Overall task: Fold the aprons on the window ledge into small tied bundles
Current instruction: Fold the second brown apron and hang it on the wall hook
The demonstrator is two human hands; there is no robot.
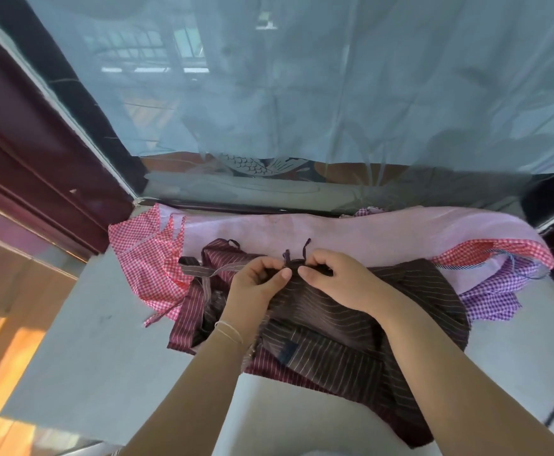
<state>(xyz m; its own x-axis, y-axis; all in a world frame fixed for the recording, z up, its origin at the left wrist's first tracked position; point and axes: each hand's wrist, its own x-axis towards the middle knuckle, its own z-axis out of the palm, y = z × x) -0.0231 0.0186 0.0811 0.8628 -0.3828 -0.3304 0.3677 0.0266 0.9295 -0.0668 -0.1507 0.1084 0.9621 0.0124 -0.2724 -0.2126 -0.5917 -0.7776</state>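
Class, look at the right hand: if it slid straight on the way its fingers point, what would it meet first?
The right hand points leftward, so it would probably meet the left hand first, across the dark striped apron edge both pinch.

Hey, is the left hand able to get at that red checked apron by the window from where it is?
Probably yes: the red checked apron lies uncovered just beside the left hand, though it grips the striped apron.

No readable text, label, brand or number shows anywhere — only stripes and checks on cloth.
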